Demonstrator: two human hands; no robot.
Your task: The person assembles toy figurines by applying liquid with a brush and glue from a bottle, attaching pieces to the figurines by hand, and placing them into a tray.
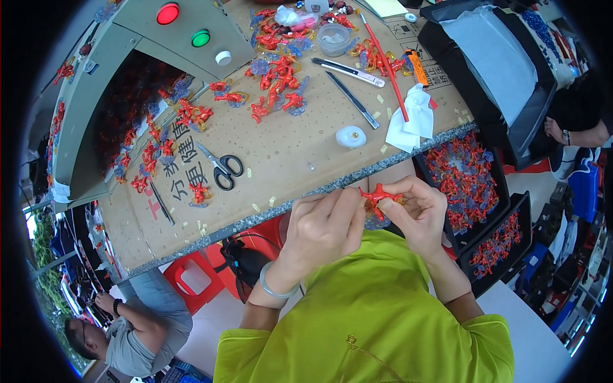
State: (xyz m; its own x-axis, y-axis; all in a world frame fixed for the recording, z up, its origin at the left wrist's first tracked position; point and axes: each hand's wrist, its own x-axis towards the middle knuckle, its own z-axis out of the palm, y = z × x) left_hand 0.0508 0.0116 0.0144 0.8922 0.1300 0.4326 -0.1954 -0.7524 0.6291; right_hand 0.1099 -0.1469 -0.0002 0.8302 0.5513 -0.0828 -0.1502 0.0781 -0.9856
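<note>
You held a small red plastic figure (378, 196) pinched between both hands, just off the near edge of the counter (300, 153) and above your lap, probably so that any trimmings would fall clear of the work surface. Your left hand (322, 226) was closed, its fingertips clamped on the figure's left side, while your right hand (418, 214) was curled round the other side with thumb and forefinger gripping it, so the piece was braced from both ends and raised toward your eyes. Something pale blue and clear showed under it, perhaps attached plastic; I could not tell for sure. To your right sat black trays (463, 185) heaped with similar red and clear-blue pieces, close by that hand. On the counter, black-handled scissors (220, 167), a utility knife (348, 70), a dark blade tool (352, 99) and a long red rod (386, 64) lay farther back, all untouched, beside a white tape roll (351, 136) and a crumpled white cloth (412, 118). Loose red figures (274, 83) were scattered across the far half, apart from the trays.
</note>
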